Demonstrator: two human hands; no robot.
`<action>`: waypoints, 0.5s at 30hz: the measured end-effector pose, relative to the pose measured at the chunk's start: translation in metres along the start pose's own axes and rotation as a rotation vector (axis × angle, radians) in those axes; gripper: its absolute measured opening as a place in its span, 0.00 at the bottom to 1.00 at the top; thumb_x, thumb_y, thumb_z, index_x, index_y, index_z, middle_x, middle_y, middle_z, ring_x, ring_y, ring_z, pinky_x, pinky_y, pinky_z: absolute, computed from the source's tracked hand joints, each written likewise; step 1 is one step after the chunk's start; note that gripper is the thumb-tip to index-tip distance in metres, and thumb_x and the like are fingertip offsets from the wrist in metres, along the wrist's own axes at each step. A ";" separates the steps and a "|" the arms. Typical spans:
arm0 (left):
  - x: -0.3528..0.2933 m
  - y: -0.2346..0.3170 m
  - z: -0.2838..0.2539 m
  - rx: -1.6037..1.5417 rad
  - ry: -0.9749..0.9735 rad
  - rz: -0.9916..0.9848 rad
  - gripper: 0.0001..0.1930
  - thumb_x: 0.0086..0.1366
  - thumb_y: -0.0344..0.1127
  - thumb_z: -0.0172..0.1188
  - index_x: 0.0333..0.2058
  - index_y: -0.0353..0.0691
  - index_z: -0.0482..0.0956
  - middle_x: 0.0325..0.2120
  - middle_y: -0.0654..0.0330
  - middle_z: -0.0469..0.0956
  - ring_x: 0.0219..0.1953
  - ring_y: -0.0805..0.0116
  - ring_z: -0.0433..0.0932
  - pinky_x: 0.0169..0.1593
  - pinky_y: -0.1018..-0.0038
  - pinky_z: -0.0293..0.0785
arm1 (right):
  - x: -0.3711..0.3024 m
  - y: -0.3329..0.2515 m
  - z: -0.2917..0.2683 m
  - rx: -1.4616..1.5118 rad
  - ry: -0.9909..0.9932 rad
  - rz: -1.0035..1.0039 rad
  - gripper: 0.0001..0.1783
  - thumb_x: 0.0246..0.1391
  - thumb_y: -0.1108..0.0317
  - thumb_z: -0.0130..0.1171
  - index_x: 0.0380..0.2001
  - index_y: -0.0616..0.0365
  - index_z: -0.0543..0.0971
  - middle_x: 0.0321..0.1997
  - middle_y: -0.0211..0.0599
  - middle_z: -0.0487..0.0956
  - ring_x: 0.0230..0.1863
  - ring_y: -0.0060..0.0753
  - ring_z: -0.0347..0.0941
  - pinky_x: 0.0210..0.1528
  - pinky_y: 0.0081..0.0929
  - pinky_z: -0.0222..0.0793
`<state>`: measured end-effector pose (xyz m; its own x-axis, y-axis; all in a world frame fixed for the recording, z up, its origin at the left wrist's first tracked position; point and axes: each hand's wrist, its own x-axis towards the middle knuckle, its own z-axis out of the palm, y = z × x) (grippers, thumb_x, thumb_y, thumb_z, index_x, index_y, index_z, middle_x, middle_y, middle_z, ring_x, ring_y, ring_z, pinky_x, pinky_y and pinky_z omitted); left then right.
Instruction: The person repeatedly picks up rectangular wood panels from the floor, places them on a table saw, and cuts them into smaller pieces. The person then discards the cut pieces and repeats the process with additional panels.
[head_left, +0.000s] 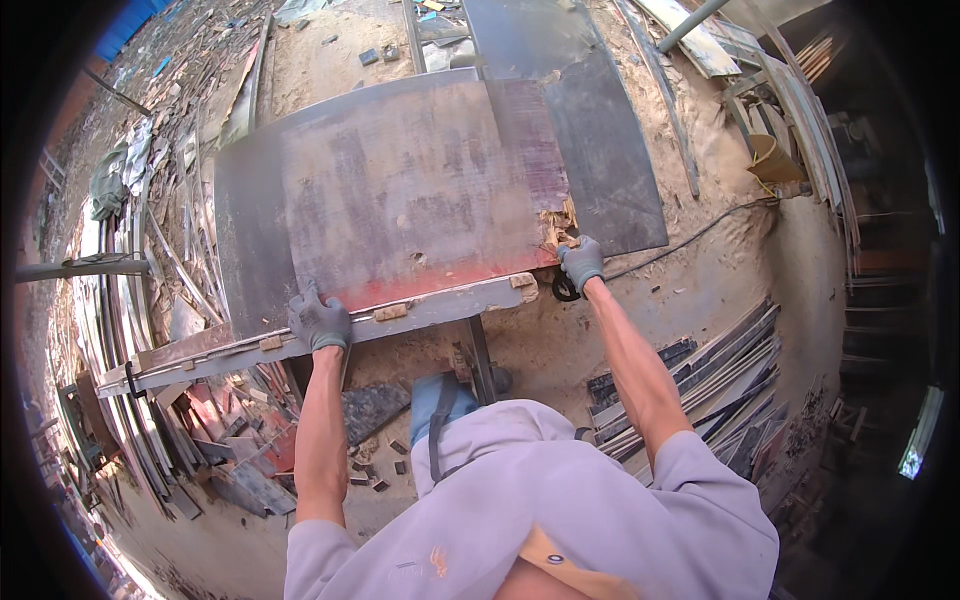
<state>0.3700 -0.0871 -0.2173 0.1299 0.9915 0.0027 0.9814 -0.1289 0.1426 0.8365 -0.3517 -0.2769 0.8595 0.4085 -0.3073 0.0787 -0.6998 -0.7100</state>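
Note:
A large worn plywood panel (pixel 410 190), brown-grey with a red strip along its near edge, lies on a wider dark sheet. My left hand (pixel 319 318), in a grey glove, rests at the panel's near left corner with its fingers stretched out on the surface. My right hand (pixel 581 260), gloved likewise, is closed at the near right corner, where the wood (pixel 555 225) is broken and splintered. What lies inside those fingers is partly hidden. A black loop (pixel 565 287) hangs just below that hand. Along the near edge runs a long grey rail (pixel 420 314) with small wood blocks on it.
Dark sheets (pixel 610 150) extend beyond the panel on the right. Stacked strips (pixel 700 390) lie on the ground to my right, with scrap boards (pixel 240 450) at the lower left. A cable (pixel 690 235) crosses the dirt. A metal pole (pixel 80 269) juts in from the left.

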 end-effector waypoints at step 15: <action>0.044 0.033 0.006 0.018 0.043 -0.016 0.31 0.60 0.45 0.57 0.64 0.51 0.80 0.50 0.45 0.81 0.55 0.46 0.77 0.60 0.54 0.71 | 0.024 -0.058 -0.005 0.130 -0.047 -0.017 0.10 0.56 0.69 0.69 0.25 0.56 0.77 0.16 0.30 0.76 0.13 0.20 0.69 0.15 0.26 0.62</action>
<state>0.4091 -0.0477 -0.2184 0.1080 0.9932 0.0430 0.9857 -0.1126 0.1252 0.8548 -0.3046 -0.2397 0.8335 0.4490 -0.3220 0.0242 -0.6119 -0.7905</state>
